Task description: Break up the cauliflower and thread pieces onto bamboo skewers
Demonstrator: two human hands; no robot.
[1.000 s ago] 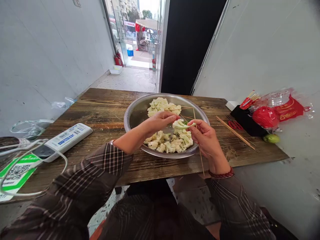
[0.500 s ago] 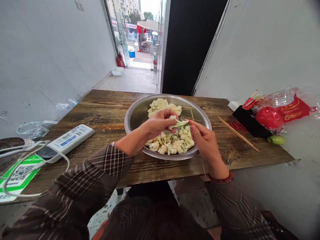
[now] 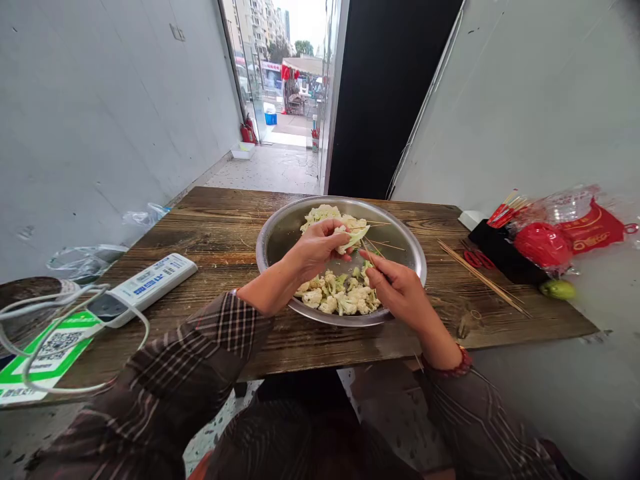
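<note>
A wide metal bowl (image 3: pixel 270 250) stands on the wooden table. Loose cauliflower florets (image 3: pixel 345 297) lie in its near part, and skewered cauliflower (image 3: pixel 320 215) rests at its far side with thin sticks pointing right. Over the bowl, my left hand (image 3: pixel 320 248) pinches a cauliflower piece (image 3: pixel 356 236) with a pale green stem. My right hand (image 3: pixel 400 290) is closed on a thin wooden skewer (image 3: pixel 367 250), whose upper end is close to the stem of that piece. Whether the tip touches the stem I cannot tell.
Wooden skewers (image 3: pixel 483 277) lie on the table (image 3: pixel 210 220) at the right, near red scissors (image 3: pixel 479 259) and a black box (image 3: pixel 505 253) with red items. A white device (image 3: pixel 153 287), cables and a green QR card (image 3: pixel 55 353) are at the left.
My right hand has turned and lowered, tilting the skewer from nearly upright toward the cauliflower piece. My left hand still holds that piece. The whole view has shifted slightly.
</note>
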